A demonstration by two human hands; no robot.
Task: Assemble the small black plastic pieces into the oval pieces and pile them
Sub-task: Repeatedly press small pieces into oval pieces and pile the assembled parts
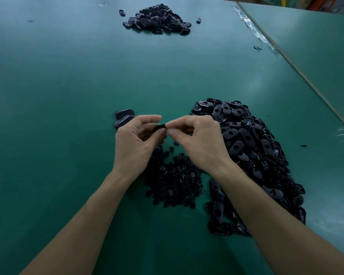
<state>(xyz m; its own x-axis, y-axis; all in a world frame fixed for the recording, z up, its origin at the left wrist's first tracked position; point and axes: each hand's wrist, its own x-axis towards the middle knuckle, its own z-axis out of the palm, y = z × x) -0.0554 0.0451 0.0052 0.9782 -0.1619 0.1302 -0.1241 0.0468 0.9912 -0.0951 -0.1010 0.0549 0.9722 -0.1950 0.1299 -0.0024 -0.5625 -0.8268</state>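
Left hand and right hand pinch one black piece.
Fingers narrowed on it; small pieces beneath them, oval pieces just right.

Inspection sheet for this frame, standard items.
Surface: green table; shiny tape along its right seam.
Job's things: heap of oval pieces at right; heap of small pieces left of it; far pile at the back; two oval pieces beside the left hand.
Clutter: stray black bit right of the oval heap; thin dark scrap near the seam.
Grippers: left hand and right hand both pinch one black piece between them.
Cables: nothing seen.
Surroundings: second green table at right; coloured items in the far corner, blurred.
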